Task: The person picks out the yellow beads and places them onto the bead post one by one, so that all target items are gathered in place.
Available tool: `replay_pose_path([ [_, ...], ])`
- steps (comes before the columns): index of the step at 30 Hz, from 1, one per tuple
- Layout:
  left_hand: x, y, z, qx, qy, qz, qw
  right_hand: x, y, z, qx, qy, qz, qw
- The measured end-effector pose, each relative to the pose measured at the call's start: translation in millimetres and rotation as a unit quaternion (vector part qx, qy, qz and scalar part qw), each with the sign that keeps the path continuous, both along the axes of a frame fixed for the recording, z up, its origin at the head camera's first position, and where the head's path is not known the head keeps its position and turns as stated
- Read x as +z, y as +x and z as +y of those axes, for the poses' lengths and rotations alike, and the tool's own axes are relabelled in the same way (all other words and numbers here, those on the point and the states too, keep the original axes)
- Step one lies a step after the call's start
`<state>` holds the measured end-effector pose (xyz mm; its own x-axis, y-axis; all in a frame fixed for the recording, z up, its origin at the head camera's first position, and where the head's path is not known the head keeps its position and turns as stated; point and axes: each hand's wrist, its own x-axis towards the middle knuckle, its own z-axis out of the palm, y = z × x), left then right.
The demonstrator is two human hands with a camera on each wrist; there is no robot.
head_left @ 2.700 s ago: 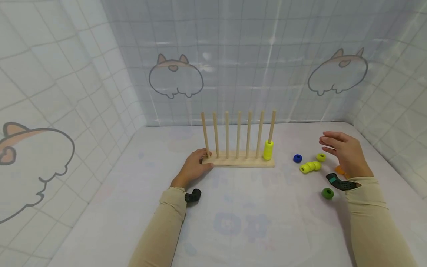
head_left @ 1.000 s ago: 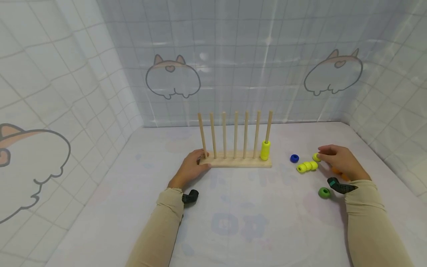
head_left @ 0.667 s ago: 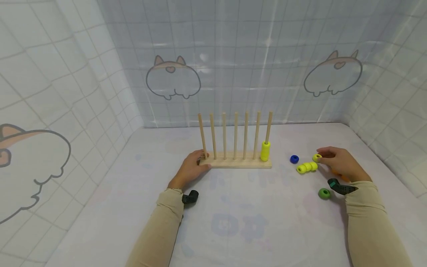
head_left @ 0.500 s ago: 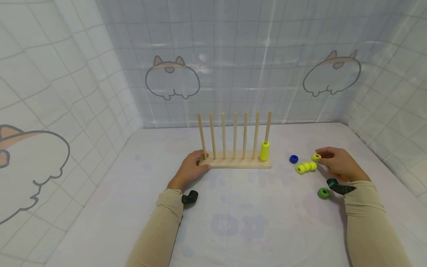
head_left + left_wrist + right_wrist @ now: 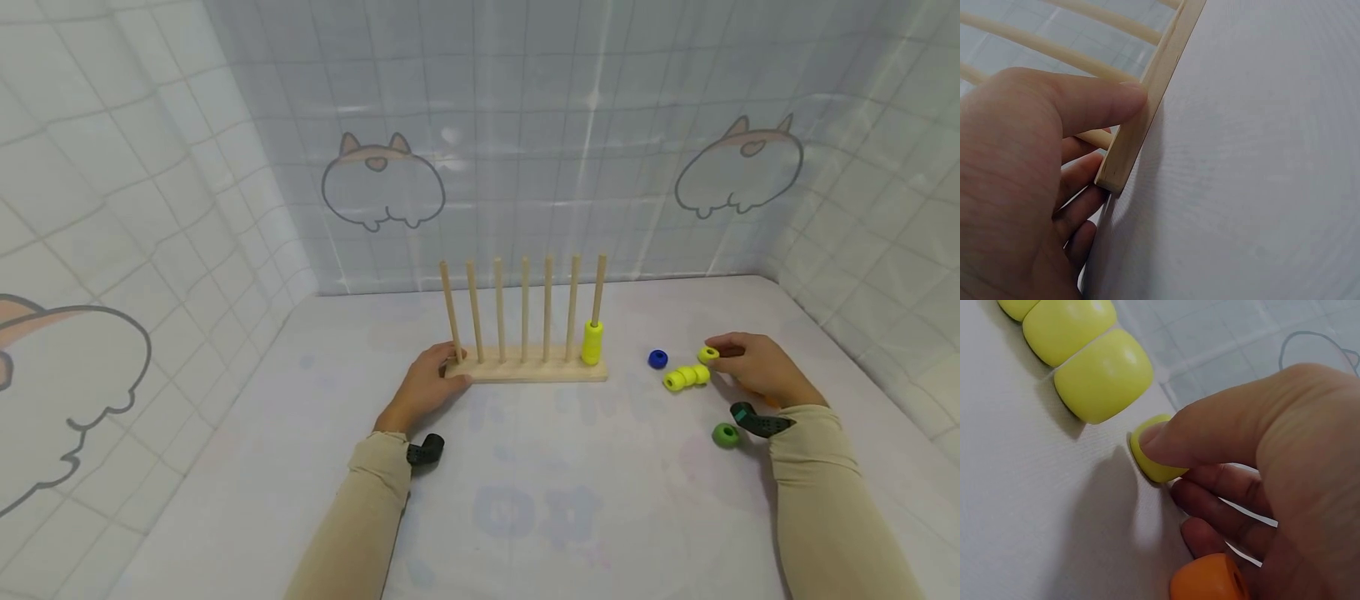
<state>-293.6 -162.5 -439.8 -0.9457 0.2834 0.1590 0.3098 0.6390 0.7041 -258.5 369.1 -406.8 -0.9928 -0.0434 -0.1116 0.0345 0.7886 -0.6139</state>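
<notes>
A wooden peg rack (image 5: 525, 367) with several upright dowels stands mid-table, and yellow beads (image 5: 592, 343) are stacked on its rightmost dowel. My left hand (image 5: 422, 390) grips the left end of the rack's base, the thumb on the front edge and the fingers behind, as the left wrist view shows. On the right, my right hand (image 5: 765, 367) pinches a single yellow bead (image 5: 1150, 465) that is at the tabletop. Close by, a row of yellow beads (image 5: 686, 377) lies end to end, touching each other. An orange bead (image 5: 1207, 578) sits under my right hand's lower fingers.
A blue bead (image 5: 657, 359) lies between the rack and the yellow row. Nearer the front, a green bead (image 5: 725, 435) rests beside the right wrist's camera (image 5: 761, 422). Tiled-pattern sheets (image 5: 480, 167) hang behind and at both sides.
My right hand has come down from above the table to the lone yellow bead and now pinches it. The left hand keeps its grip on the rack. The head view has shifted slightly.
</notes>
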Motion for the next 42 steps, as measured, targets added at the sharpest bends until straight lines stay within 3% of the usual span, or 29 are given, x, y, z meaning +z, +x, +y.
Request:
replay_pose_path([
  [17, -2.0, 2.1, 0.2, 0.002, 0.001, -0.002, 1.0, -8.0, 0.6, -3, -0.019, 0.013, 0.03, 0.9993],
  [23, -1.3, 1.0, 0.1, 0.004, 0.0, -0.004, 1.0, -5.4, 1.6, 0, -0.014, 0.002, 0.039, 0.9991],
  [29, 0.3, 0.4, 0.8, 0.004, -0.002, -0.011, 0.9999, -0.3, 3.4, 0, -0.036, -0.049, 0.012, 0.9981],
  [42, 2.2, 1.3, 1.3, 0.001, 0.003, -0.002, 1.0, 13.5, 6.0, -2, -0.035, -0.03, 0.047, 0.9978],
])
